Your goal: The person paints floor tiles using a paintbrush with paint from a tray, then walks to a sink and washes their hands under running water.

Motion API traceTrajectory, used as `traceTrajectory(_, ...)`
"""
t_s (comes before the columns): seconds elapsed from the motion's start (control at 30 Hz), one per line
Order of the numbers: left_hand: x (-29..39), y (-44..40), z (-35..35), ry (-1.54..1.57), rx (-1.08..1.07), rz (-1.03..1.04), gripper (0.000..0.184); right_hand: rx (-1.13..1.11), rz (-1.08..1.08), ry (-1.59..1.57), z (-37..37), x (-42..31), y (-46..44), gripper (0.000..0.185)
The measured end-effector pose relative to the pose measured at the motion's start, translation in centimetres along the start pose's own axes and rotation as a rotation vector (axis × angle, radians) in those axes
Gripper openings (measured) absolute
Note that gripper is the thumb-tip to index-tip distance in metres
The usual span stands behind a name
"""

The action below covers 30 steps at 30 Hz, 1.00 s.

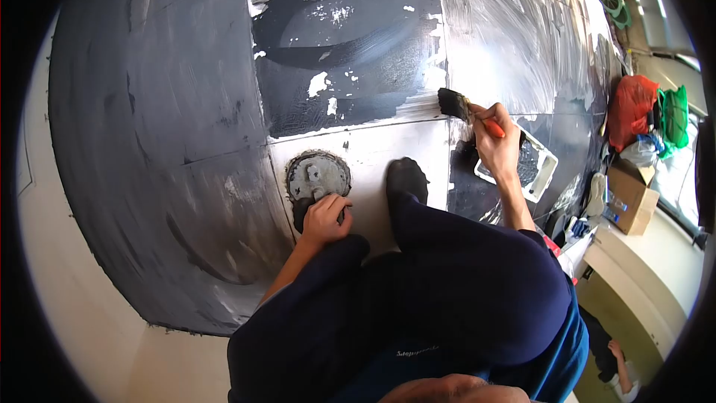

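My right hand (498, 138) is closed around a paintbrush (455, 104) with an orange handle end. Its dark, coated bristles touch or hover just over the floor at the edge of a white tile (380, 138); I cannot tell which. Beside my right wrist sits a white rectangular tray (550, 172) with dark coating in it, partly hidden by the hand. My left hand (326, 219) has curled fingers near my left knee, by a round grey fixture (319, 173) in the floor. Its palm is hidden, so anything inside cannot be made out.
Dark, streaky coating (179, 112) covers much of the tiled floor, with white patches showing through. My dark shoe (407, 179) stands on the white tile. To the right are a red bag (632, 112), a green bag (674, 117) and a cardboard box (634, 198). Another person (615, 358) is at lower right.
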<state>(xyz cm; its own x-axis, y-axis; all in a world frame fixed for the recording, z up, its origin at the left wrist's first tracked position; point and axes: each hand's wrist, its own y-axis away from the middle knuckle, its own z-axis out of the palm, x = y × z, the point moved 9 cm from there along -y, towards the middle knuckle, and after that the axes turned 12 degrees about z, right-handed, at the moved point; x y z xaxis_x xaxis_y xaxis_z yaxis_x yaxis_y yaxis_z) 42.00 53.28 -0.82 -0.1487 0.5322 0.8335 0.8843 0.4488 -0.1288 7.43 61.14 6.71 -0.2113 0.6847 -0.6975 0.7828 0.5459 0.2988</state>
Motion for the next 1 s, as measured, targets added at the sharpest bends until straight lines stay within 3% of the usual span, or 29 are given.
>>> traceTrajectory(0.07,0.0,-0.2,0.2,-0.001,0.004,0.008,0.013,-0.027,-0.092,0.128,1.5,-1.9,1.6,0.008)
traceTrajectory(0.13,-0.1,-0.1,0.2,-0.023,-0.018,0.03,0.013,-0.224,-0.168,0.153,6.5,-3.5,4.2,0.017)
traceTrajectory(0.23,-0.3,0.0,0.6,-0.039,-0.079,0.005,0.014,-0.323,-0.495,0.188,13.5,-7.4,6.9,0.03)
traceTrajectory(0.33,-0.5,0.1,0.5,-0.043,-0.086,-0.027,0.015,-0.477,-0.532,-0.007,18.2,-11.8,7.1,0.03)
traceTrajectory(0.43,-0.7,0.7,0.8,-0.046,-0.098,-0.046,0.015,-0.746,-0.605,-0.139,24.2,-16.5,7.1,0.018)
traceTrajectory(0.5,-1.1,1.0,1.2,-0.049,-0.107,-0.037,0.015,-0.753,-0.577,-0.403,26.0,-19.0,4.8,0.019)
traceTrajectory(0.63,-1.0,1.1,1.1,-0.037,-0.121,-0.053,0.014,-0.446,-0.637,-0.357,24.9,-22.9,-7.3,0.003)
traceTrajectory(0.67,-0.9,1.3,1.2,-0.029,-0.124,-0.054,0.014,-0.514,-0.495,-0.453,25.8,-22.5,-11.9,0.002)
traceTrajectory(0.7,-1.1,1.3,1.1,-0.026,-0.125,-0.053,0.014,-0.412,-0.539,-0.232,25.1,-23.6,-15.0,0.008)
traceTrajectory(0.77,-1.0,1.6,0.7,-0.007,-0.095,-0.047,0.015,-0.128,-0.734,-0.266,22.0,-27.4,-18.1,0.006)
traceTrajectory(0.8,-0.8,1.8,0.6,0.003,-0.079,-0.045,0.015,-0.115,-0.721,-0.217,21.9,-28.4,-19.1,0.008)
traceTrajectory(0.83,-0.8,1.9,0.6,0.005,-0.081,-0.055,0.015,-0.153,-0.687,-0.183,23.0,-28.1,-20.3,0.008)
traceTrajectory(0.9,-0.9,1.8,0.7,0.009,-0.089,-0.062,0.015,-0.089,-0.934,0.124,26.2,-27.5,-19.1,0.018)
traceTrajectory(0.93,-0.9,1.9,0.8,0.011,-0.092,-0.067,0.016,-0.296,-0.928,0.161,27.2,-26.7,-16.6,0.031)
traceTrajectory(1.0,-1.1,2.1,0.8,0.013,-0.095,-0.073,0.017,-0.539,-1.015,0.16,27.3,-24.8,-8.9,0.032)
